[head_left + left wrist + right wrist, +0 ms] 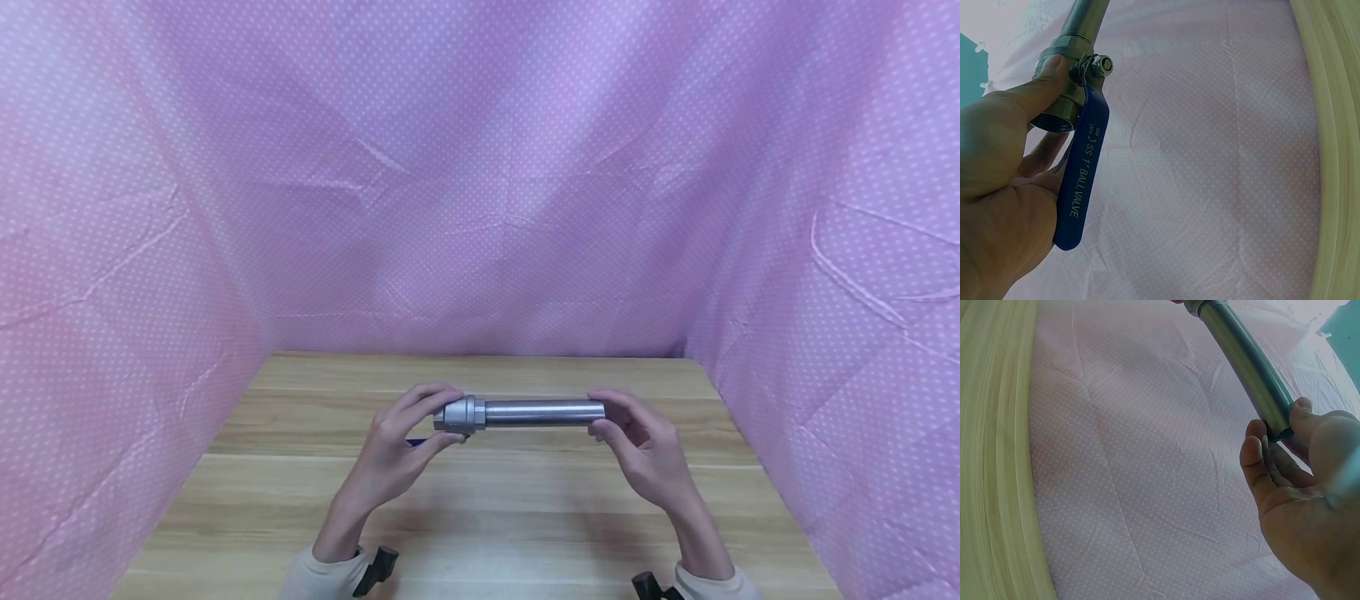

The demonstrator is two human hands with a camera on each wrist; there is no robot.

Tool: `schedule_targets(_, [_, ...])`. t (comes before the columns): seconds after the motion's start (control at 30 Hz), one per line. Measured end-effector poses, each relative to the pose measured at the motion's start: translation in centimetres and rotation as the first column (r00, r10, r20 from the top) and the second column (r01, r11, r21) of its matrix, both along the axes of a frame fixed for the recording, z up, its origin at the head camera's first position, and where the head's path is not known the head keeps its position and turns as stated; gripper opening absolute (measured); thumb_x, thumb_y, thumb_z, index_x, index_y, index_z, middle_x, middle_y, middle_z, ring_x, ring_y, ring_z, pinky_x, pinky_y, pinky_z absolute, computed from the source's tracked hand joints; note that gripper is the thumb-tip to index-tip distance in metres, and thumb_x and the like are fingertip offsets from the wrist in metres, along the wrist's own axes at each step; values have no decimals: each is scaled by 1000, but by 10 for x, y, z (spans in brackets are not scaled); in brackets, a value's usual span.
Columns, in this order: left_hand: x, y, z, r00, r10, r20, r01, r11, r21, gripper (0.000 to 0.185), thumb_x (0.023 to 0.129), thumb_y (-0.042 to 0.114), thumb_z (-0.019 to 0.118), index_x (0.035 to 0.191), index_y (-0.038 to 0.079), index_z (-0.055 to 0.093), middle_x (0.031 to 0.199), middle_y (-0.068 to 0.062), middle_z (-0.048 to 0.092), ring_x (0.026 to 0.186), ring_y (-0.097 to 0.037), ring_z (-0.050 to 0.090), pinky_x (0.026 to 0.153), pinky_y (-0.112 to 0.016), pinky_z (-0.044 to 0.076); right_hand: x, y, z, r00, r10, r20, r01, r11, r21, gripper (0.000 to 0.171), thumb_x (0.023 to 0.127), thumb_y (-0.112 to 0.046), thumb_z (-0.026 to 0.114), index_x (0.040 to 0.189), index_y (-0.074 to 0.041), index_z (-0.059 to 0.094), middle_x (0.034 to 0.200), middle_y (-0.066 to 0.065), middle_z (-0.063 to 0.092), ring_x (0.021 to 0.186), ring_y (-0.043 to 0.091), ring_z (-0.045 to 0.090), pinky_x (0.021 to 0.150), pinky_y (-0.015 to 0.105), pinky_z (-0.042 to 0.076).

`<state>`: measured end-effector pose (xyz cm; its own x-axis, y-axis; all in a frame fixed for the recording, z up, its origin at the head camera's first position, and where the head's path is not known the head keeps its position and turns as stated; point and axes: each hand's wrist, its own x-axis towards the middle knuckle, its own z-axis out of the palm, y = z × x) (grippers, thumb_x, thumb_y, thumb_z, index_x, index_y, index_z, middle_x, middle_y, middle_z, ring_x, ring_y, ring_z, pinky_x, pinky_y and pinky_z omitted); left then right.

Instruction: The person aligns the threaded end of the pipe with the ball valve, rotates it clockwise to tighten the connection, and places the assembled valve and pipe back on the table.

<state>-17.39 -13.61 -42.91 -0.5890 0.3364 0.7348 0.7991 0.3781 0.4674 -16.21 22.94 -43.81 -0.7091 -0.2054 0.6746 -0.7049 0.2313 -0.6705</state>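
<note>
My left hand [400,442] grips a metal ball valve [456,413], thumb on the near side and fingers over the far side. A blue lever handle [1084,169], printed "SS 1" BALL VALVE", runs from the valve back along the palm in the left wrist view. A straight steel pipe [542,412] extends rightward from the valve, its end seated at the valve's hex collar. Around the pipe's free right end, my right hand [651,450] pinches with thumb and fingertips. Valve and pipe lie level in one line, held up over the table.
Beneath the hands is a wood-grain table [510,533]. Pink dotted cloth [480,208] hangs behind it and along both sides. Dark camera mounts [377,569] sit at both wrists, by light sleeves [322,577].
</note>
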Motion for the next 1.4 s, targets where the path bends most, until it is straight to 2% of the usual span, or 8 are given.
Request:
schedule_targets(0.13, [0, 0, 0, 1000, 13, 18, -13, 1000, -8, 63, 81, -3, 97, 139, 7, 76, 136, -9, 78, 115, -28, 81, 101, -35, 70, 0, 0, 1, 1000, -2, 14, 2, 1000, 5, 49, 93, 28, 69, 138, 10, 68, 100, 7, 79, 88, 10, 76, 76, 19, 65])
schedule_targets(0.37, [0, -1, -1, 999, 18, 28, -18, 1000, -7, 63, 81, -3, 97, 139, 9, 76, 136, -10, 78, 115, -27, 81, 101, -32, 69, -4, 0, -2, 986, 166, 4, -165, 980, -111, 54, 91, 33, 68, 142, 19, 60, 141, 10, 74, 121, 7, 79, 96, 23, 69])
schedule_targets(0.5, [-1, -1, -1, 1000, 20, 6, -20, 1000, -4, 65, 80, -4, 98, 139, 9, 76, 135, -10, 78, 113, -28, 81, 100, -33, 70, -5, 0, -3, 980, 199, -21, -200, 972, -127, 54, 88, 38, 63, 139, 20, 60, 141, 7, 70, 120, 7, 79, 95, 23, 69])
schedule_targets(0.87, [0, -1, -1, 1000, 15, 7, -15, 1000, -6, 64, 80, -3, 98, 139, 10, 76, 134, -10, 78, 114, -28, 81, 100, -33, 70, -4, -1, -4, 996, 71, -53, -73, 997, -38, 55, 86, 37, 67, 137, 14, 66, 126, -2, 73, 98, 0, 71, 75, 16, 62])
schedule_targets(1.03, [0, 0, -1, 1000, 6, 7, -6, 1000, -2, 64, 80, -3, 98, 139, 9, 76, 134, -11, 78, 114, -28, 81, 101, -33, 69, -1, -1, -2, 1000, -4, -28, 4, 1000, 21, 49, 92, 31, 67, 137, 10, 69, 119, -3, 73, 95, 0, 71, 77, 16, 63])
schedule_targets(1.17, [0, 0, -1, 1000, 11, 25, -11, 1000, -1, 64, 81, -2, 98, 140, 10, 76, 136, -10, 78, 116, -28, 81, 102, -33, 69, -1, -2, -2, 1000, -17, -18, 17, 1000, 22, 47, 95, 29, 65, 139, 11, 68, 116, -4, 73, 95, 1, 72, 78, 15, 64])
schedule_targets(1.27, [0, 0, -2, 999, 14, 36, -14, 1000, 1, 64, 81, -2, 98, 139, 10, 76, 137, -10, 78, 117, -28, 81, 103, -32, 69, -3, -4, -3, 999, 37, -29, -38, 999, -36, 52, 93, 32, 64, 141, 15, 65, 124, 0, 74, 102, 1, 75, 82, 15, 65])
schedule_targets(1.4, [-1, 0, -3, 1000, 10, 27, -10, 1000, 5, 64, 81, -3, 97, 139, 9, 76, 136, -11, 78, 115, -29, 81, 102, -32, 69, -6, -6, -4, 983, 169, -70, -178, 975, -137, 59, 86, 40, 63, 142, 22, 58, 137, 20, 69, 120, 11, 78, 96, 20, 67])
